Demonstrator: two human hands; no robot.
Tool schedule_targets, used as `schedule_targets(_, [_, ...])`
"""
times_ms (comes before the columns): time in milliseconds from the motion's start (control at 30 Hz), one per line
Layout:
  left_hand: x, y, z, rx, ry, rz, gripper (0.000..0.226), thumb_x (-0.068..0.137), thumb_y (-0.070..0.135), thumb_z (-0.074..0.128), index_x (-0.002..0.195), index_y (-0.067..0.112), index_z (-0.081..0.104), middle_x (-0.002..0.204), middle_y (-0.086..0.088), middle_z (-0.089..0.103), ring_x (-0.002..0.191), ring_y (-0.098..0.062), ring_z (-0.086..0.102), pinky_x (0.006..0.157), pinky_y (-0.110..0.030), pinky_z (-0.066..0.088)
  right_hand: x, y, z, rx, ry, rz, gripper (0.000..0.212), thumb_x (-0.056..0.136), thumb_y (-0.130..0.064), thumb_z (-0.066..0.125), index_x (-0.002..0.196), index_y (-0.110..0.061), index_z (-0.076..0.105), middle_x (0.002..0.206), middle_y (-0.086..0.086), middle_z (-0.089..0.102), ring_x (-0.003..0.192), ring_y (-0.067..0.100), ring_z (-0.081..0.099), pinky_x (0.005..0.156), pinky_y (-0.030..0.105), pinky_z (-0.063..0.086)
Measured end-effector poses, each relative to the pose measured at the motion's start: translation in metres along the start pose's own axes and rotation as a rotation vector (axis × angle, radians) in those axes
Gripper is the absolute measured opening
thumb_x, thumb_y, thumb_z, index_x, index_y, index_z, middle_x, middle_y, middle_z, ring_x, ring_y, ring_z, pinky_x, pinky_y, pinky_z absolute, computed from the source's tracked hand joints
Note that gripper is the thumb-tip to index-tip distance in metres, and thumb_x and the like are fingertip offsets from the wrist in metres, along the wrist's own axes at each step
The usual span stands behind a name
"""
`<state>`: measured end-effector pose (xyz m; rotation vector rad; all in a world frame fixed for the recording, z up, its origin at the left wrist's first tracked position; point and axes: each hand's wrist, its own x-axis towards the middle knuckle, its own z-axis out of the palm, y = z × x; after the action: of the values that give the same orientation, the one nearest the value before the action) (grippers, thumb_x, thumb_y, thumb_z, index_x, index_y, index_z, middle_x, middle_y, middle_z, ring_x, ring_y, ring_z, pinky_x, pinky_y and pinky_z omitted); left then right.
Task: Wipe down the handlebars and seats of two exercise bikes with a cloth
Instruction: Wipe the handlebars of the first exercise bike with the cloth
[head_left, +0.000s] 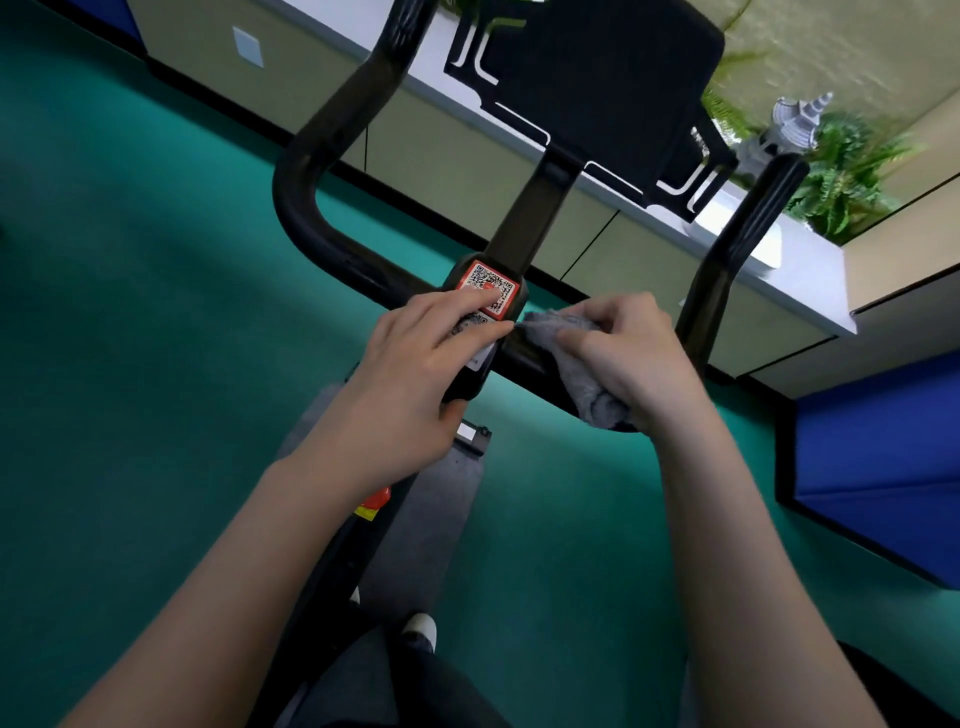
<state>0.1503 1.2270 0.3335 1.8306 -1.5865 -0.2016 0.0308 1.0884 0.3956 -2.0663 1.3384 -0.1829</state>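
Wiping the handlebar (524, 358) with the cloth (589, 387) clamped in right hand (623, 358) fingers, left hand (415, 374) gripping the stem clamp (470, 382) just beside them, likely needing next a slide outward.

There are two hands (415, 364) (623, 358), one cloth (587, 384), one bike (332, 130), two stickers (491, 288) (475, 358), one plant (841, 171), one little grey tower (795, 122), one white shoe (418, 626).
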Motion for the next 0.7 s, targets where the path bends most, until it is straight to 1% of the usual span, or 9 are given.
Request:
schedule_targets(100, [0.001, -0.002, -0.004, -0.047, -0.011, 0.000, 0.074, 0.064, 0.003, 0.076, 0.132, 0.011, 0.049, 0.144, -0.006, 0.038, 0.129, -0.024, 0.036, 0.103, -0.038, 0.027, -0.004, -0.009, 0.021, 0.066, 0.157, -0.090, 0.016, 0.078, -0.013, 0.064, 0.083, -0.025, 0.071, 0.064, -0.018, 0.059, 0.064, -0.002, 0.056, 0.048, 0.000, 0.036])
schedule_targets(167, [0.002, -0.002, -0.007, -0.056, -0.026, 0.008, 0.075, 0.063, 0.003, 0.078, 0.131, 0.007, 0.049, 0.143, -0.009, 0.038, 0.129, -0.027, 0.038, 0.104, -0.042, 0.031, -0.013, -0.009, 0.028, 0.111, 0.249, -0.107, 0.016, 0.078, -0.014, 0.066, 0.086, -0.026, 0.072, 0.065, -0.022, 0.057, 0.065, -0.003, 0.056, 0.055, -0.001, 0.038])
schedule_targets(300, [0.004, -0.001, -0.007, -0.060, -0.019, 0.006, 0.070, 0.063, 0.001, 0.077, 0.128, 0.001, 0.051, 0.139, -0.012, 0.042, 0.126, -0.032, 0.039, 0.101, -0.050, 0.037, -0.032, -0.007, 0.039, 0.163, 0.359, -0.159, 0.016, 0.078, -0.013, 0.068, 0.090, -0.021, 0.075, 0.076, -0.014, 0.064, 0.078, 0.007, 0.064, 0.076, 0.012, 0.046])
schedule_targets(367, [0.004, -0.001, -0.007, -0.057, -0.015, -0.007, 0.067, 0.065, 0.002, 0.076, 0.127, 0.001, 0.051, 0.137, -0.011, 0.044, 0.126, -0.031, 0.038, 0.101, -0.050, 0.037, -0.041, -0.006, 0.047, 0.204, 0.392, -0.178, 0.016, 0.079, -0.012, 0.068, 0.091, -0.019, 0.074, 0.083, -0.008, 0.069, 0.082, 0.012, 0.066, 0.081, 0.022, 0.050])
schedule_targets(400, [0.004, -0.002, -0.007, -0.055, -0.013, -0.008, 0.066, 0.065, 0.002, 0.076, 0.127, 0.001, 0.052, 0.136, -0.011, 0.045, 0.126, -0.030, 0.038, 0.101, -0.049, 0.037, -0.046, -0.004, 0.051, 0.228, 0.408, -0.184, 0.016, 0.079, -0.012, 0.068, 0.092, -0.019, 0.074, 0.085, -0.006, 0.070, 0.082, 0.011, 0.067, 0.081, 0.023, 0.051])
schedule_targets(500, [0.004, -0.002, -0.007, -0.039, -0.012, -0.001, 0.064, 0.066, 0.002, 0.075, 0.126, 0.000, 0.052, 0.135, -0.011, 0.046, 0.125, -0.029, 0.038, 0.102, -0.046, 0.037, -0.057, 0.004, 0.062, 0.289, 0.452, -0.209, 0.016, 0.078, -0.012, 0.068, 0.091, -0.020, 0.073, 0.082, -0.009, 0.067, 0.078, 0.002, 0.064, 0.076, 0.013, 0.048])
schedule_targets(567, [0.003, -0.001, -0.008, -0.022, -0.020, 0.002, 0.065, 0.067, 0.001, 0.073, 0.128, 0.001, 0.051, 0.135, -0.011, 0.045, 0.125, -0.029, 0.038, 0.103, -0.046, 0.037, -0.065, 0.010, 0.067, 0.309, 0.459, -0.237, 0.018, 0.077, -0.012, 0.065, 0.091, -0.023, 0.072, 0.083, -0.013, 0.066, 0.080, -0.002, 0.063, 0.077, 0.010, 0.046])
schedule_targets(633, [0.003, 0.000, -0.010, 0.000, -0.038, 0.004, 0.066, 0.068, 0.003, 0.073, 0.130, 0.004, 0.049, 0.136, -0.010, 0.045, 0.126, -0.028, 0.037, 0.103, -0.047, 0.037, -0.071, 0.017, 0.067, 0.384, 0.443, -0.251, 0.024, 0.079, -0.009, 0.065, 0.090, -0.029, 0.068, 0.088, -0.016, 0.066, 0.086, -0.004, 0.063, 0.082, 0.014, 0.046])
schedule_targets(700, [0.003, 0.003, -0.015, 0.044, -0.057, 0.008, 0.068, 0.070, 0.007, 0.074, 0.133, 0.007, 0.047, 0.136, -0.007, 0.044, 0.128, -0.025, 0.035, 0.104, -0.047, 0.035, -0.076, 0.026, 0.061, 0.508, 0.409, -0.224, 0.026, 0.080, -0.009, 0.064, 0.089, -0.033, 0.066, 0.089, -0.014, 0.068, 0.087, 0.001, 0.064, 0.082, 0.021, 0.050])
